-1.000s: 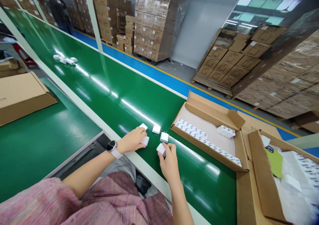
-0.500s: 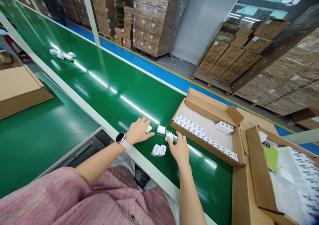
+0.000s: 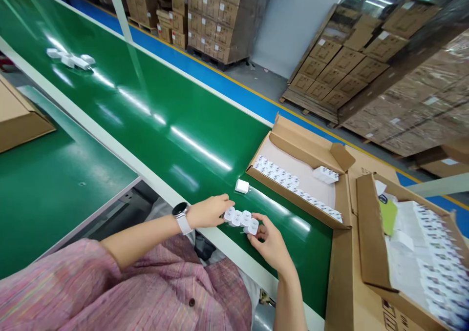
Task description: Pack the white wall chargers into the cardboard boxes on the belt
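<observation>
A row of several small white chargers (image 3: 241, 219) stands side by side on the green conveyor belt (image 3: 164, 121) near its front edge. My left hand (image 3: 209, 211), with a watch on its wrist, pinches the row's left end. My right hand (image 3: 270, 243) presses its fingers against the row's right end. One more white charger (image 3: 242, 186) lies alone on the belt just beyond the row. An open cardboard box (image 3: 308, 150) to the right holds rows of the same chargers along its near wall.
A second open carton (image 3: 370, 233) with white packed items stands at the far right. A cluster of white chargers (image 3: 69, 60) lies far up the belt. A flat cardboard box (image 3: 18, 121) rests on the green table at left. Pallets of stacked cartons (image 3: 216, 18) line the floor behind.
Both hands gathered the scattered chargers into one row and drew it toward the belt's front edge. One charger stayed behind on the belt. The view shifted right and down.
</observation>
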`<state>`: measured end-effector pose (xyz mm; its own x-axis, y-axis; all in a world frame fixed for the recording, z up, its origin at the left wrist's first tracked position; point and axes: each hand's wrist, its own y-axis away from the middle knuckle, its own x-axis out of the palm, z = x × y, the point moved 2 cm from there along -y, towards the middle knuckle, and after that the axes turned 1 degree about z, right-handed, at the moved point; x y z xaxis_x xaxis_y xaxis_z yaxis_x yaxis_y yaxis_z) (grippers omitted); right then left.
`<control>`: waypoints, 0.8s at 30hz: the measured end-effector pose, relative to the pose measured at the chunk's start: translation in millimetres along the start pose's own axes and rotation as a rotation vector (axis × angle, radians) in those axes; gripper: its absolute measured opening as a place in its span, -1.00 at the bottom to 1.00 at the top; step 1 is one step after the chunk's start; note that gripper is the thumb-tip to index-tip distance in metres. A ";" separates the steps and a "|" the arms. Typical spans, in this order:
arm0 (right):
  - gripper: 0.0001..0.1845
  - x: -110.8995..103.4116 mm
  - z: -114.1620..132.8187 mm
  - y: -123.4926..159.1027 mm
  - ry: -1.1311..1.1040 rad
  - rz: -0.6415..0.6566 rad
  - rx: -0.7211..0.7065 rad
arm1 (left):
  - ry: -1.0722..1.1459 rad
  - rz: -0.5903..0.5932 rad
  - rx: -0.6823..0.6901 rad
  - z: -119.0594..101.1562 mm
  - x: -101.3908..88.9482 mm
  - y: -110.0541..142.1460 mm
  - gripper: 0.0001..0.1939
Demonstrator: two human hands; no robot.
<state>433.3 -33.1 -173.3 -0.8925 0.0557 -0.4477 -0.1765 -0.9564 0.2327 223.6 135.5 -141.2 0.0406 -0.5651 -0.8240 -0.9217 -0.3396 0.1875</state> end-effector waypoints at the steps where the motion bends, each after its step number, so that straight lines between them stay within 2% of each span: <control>1: -0.41 0.8 1.8 1.7 0.054 -0.007 -0.015 | 0.005 0.028 0.049 -4.2 1.0 -6.2 -0.36; 3: -0.33 -1.6 5.8 4.9 0.214 -0.082 -0.043 | -0.009 -0.004 0.120 -7.2 -2.8 -23.9 -0.31; 6: -0.26 -4.3 13.3 6.8 0.401 -0.178 -0.088 | -0.109 -0.192 0.077 -3.7 -12.6 -65.4 -0.52; 7: -0.26 -3.1 15.9 5.9 0.430 -0.179 -0.104 | -0.142 -0.222 0.074 -3.1 -13.4 -81.2 -0.53; 9: -0.31 1.4 19.9 2.3 0.459 -0.153 -0.132 | -0.195 -0.201 0.101 -3.7 -10.4 -108.7 -0.49; 11: -0.45 5.2 20.4 -0.3 0.461 -0.129 -0.149 | -0.205 -0.165 0.133 -3.4 -6.5 -121.9 -0.51; 13: -0.61 5.4 16.6 1.1 0.435 -0.123 -0.154 | -0.143 -0.163 0.174 -0.2 -5.9 -115.6 -0.52; 16: -0.70 -0.1 6.3 10.5 0.400 -0.160 -0.143 | 0.027 -0.156 0.248 8.1 -7.9 -79.3 -0.42; 20: -0.59 -5.5 -2.8 23.2 0.404 -0.213 -0.109 | 0.153 -0.062 0.258 10.2 5.3 -33.1 -0.36; 24: -0.50 -6.6 0.7 30.7 0.443 -0.192 -0.098 | 0.206 -0.044 0.248 1.0 28.9 -21.5 -0.31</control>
<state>433.6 -62.7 -162.6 -0.5815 0.1265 -0.8036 -0.2612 -0.9646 0.0372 244.2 127.2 -169.5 0.1362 -0.7031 -0.6979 -0.9822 -0.1878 -0.0025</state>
